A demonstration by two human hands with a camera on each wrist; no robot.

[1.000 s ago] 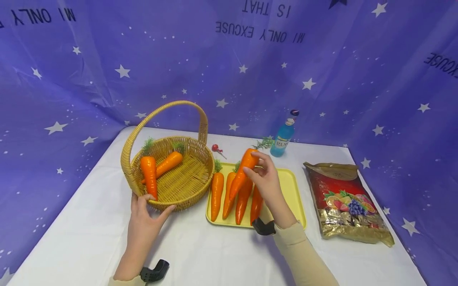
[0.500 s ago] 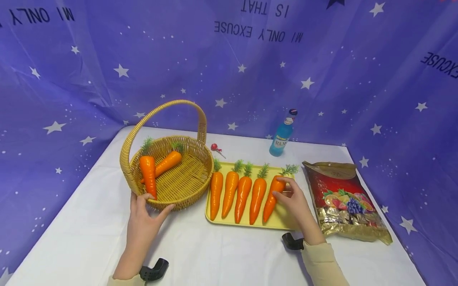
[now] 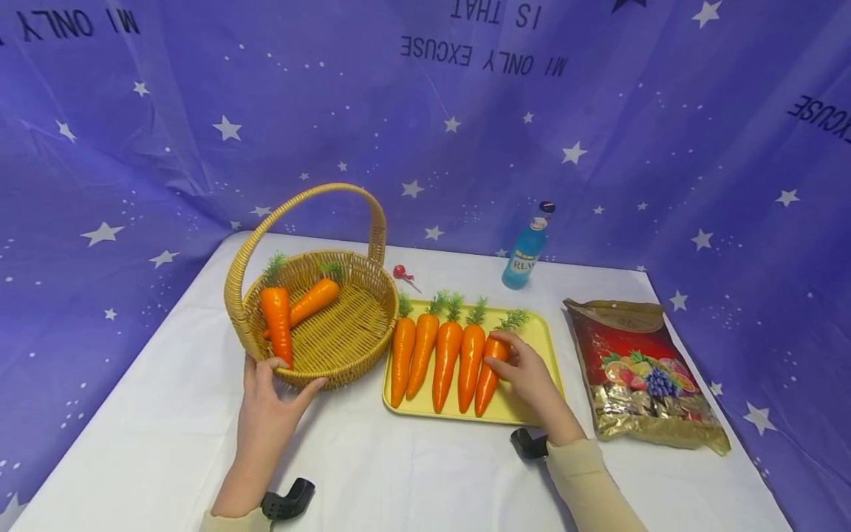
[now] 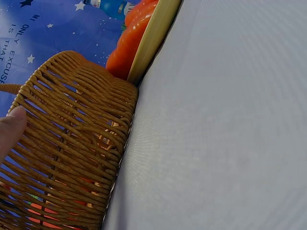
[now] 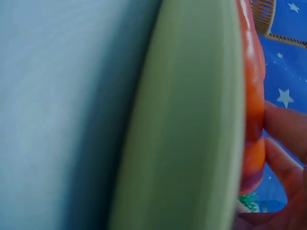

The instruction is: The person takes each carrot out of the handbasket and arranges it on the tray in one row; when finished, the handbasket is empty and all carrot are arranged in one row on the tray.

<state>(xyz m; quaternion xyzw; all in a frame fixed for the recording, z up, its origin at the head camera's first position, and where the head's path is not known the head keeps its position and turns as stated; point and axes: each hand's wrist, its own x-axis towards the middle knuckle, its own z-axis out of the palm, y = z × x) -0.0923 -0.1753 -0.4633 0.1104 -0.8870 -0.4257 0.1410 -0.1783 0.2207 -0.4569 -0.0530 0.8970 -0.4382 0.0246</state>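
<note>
My left hand (image 3: 266, 417) holds the near rim of a wicker basket (image 3: 352, 318), its thumb (image 4: 13, 125) against the outside of the weave. Two orange carrots with green tops lie inside: one slanting carrot (image 3: 315, 299) and another carrot (image 3: 278, 325) over it, its tip at the rim by my fingers. On the yellow tray (image 3: 544, 351), several carrots (image 3: 447, 362) form a row, tops pointing away. My right hand (image 3: 528, 373) pinches the rightmost carrot (image 3: 487, 388) near its thick end, at the row's right end. In the right wrist view the tray edge (image 5: 192, 115) hides much of the carrots.
Behind the tray stands a blue bottle (image 3: 524, 258), with a red lollipop (image 3: 401, 273) lying to its left. A red and gold candy bag (image 3: 645, 377) lies right of the tray. A purple starry cloth (image 3: 425, 125) hangs behind the white table (image 3: 412, 473).
My right hand has lowered a carrot from above the row to the tray's right part, then slid it left. The row now sits closer together. My left hand stays at the basket.
</note>
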